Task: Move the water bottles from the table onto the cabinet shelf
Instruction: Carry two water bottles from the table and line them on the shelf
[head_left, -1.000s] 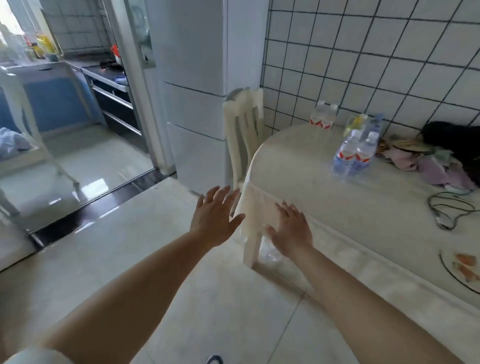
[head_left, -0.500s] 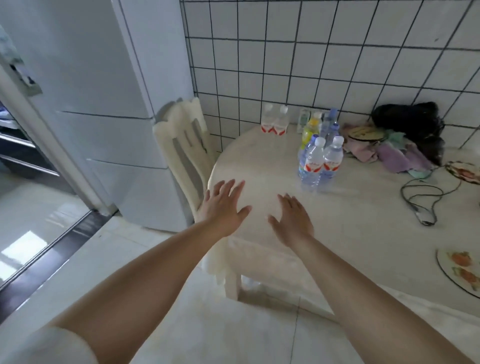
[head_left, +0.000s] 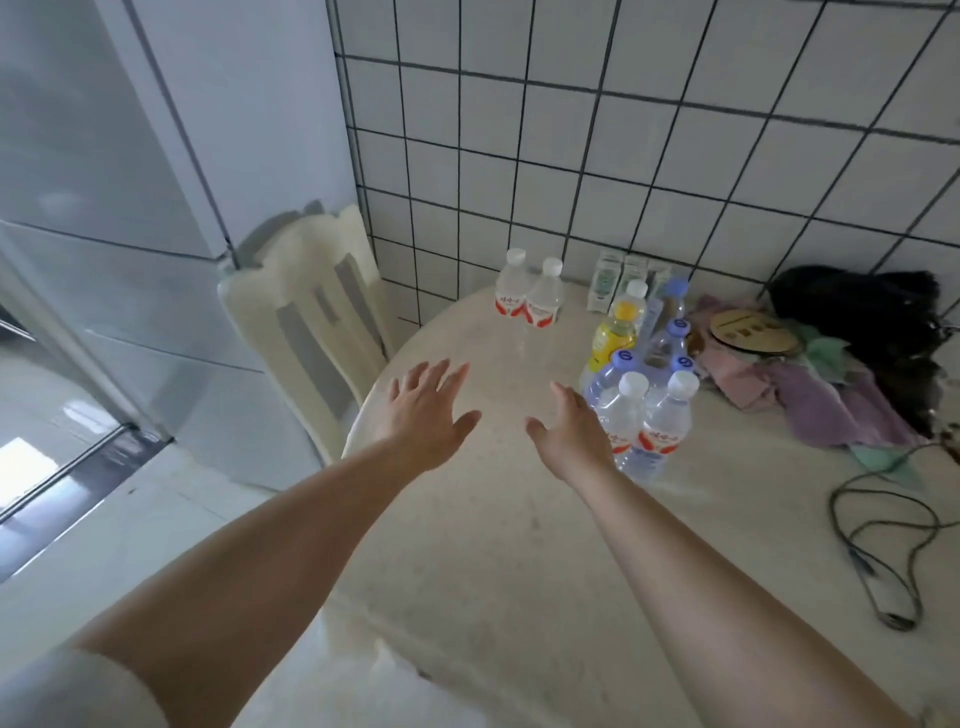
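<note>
Nothing is held by either hand, w/ left hand (head_left: 422, 415) & right hand (head_left: 570, 434) spread flat over the table (head_left: 493, 545), right just beside two near red-label water bottles (head_left: 641, 431) fronting a bottle cluster; two more bottles (head_left: 527, 296) are seen far by the tiled wall (head_left: 571, 156).

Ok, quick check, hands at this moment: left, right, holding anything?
Left hand: open, fingers spread above the table, holding nothing.
Right hand: open, holding nothing, right beside the nearest water bottles; contact cannot be told.
</note>
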